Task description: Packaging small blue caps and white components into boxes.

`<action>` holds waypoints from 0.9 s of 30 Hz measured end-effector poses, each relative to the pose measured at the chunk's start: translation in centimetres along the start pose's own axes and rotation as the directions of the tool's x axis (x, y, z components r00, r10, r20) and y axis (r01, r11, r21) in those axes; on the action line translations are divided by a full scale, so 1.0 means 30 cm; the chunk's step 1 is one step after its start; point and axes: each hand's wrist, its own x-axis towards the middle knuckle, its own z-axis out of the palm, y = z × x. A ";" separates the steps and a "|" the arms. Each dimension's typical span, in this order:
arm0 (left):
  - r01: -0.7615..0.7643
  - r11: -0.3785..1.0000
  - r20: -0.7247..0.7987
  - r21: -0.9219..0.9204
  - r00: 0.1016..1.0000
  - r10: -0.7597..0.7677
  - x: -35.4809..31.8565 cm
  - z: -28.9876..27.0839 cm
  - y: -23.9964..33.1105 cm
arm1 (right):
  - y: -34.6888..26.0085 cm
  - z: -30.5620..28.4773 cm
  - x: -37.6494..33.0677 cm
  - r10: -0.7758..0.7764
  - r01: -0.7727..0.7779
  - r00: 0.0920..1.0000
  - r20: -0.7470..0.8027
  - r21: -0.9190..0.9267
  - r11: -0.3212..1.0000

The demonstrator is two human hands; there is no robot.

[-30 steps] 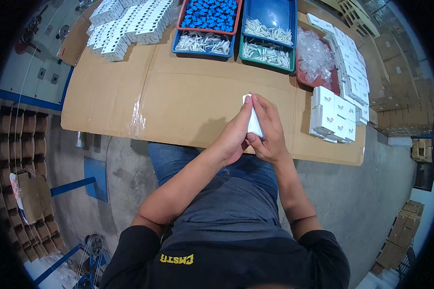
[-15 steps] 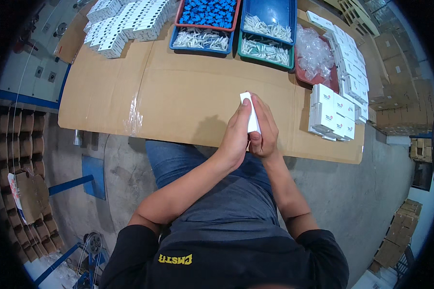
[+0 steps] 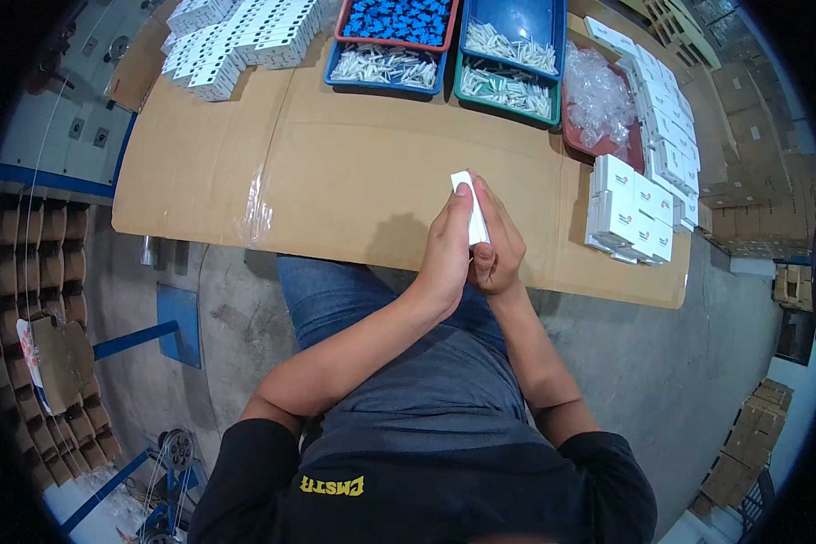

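Left hand point(image 3: 447, 241) and right hand point(image 3: 504, 243) clasp a mostly hidden white piece point(image 3: 477, 223), perhaps a card box; hard squeezing could crumple it.

Clear tape point(image 3: 259, 216) glints, a soft shadow point(image 3: 397, 234) marks the cardboard point(image 3: 363, 154), and edges bend toward black corners.

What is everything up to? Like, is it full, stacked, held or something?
White box: held; can't tell if open
Left hand: closed on it
Right hand: closed on it
Upper red tray: looks full, blue pieces
Lower red tray: holding clear plastic
Upper blue tray: part bare, part white pieces
Green tray: holding white pieces
Boxes at right: stacked
Boxes at left: stacked in rows
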 end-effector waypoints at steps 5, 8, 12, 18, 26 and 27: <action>-0.013 1.000 0.003 -0.010 1.000 0.013 0.014 -0.017 -0.021 | -0.005 0.002 -0.010 0.038 -0.038 0.999 0.004 -0.002 0.999; -0.022 1.000 -0.013 -0.012 1.000 0.021 0.011 -0.015 -0.020 | 0.000 0.007 -0.016 0.046 -0.046 0.999 -0.001 0.010 0.999; -0.023 1.000 -0.004 -0.008 1.000 0.023 0.013 -0.026 -0.023 | 0.000 0.014 -0.017 0.050 -0.050 0.999 -0.012 0.032 0.998; -0.068 0.997 0.003 -0.029 0.998 0.068 0.061 -0.055 -0.035 | 0.017 0.001 -0.004 0.108 -0.120 0.989 0.102 0.113 0.986; -0.224 0.965 0.101 0.135 0.972 0.212 0.097 -0.105 -0.023 | -0.016 0.005 0.010 0.564 -0.621 0.781 0.268 0.428 0.657; -0.223 0.960 0.141 0.170 0.969 0.201 0.105 -0.116 -0.027 | -0.021 0.000 0.020 0.567 -0.621 0.780 0.264 0.428 0.656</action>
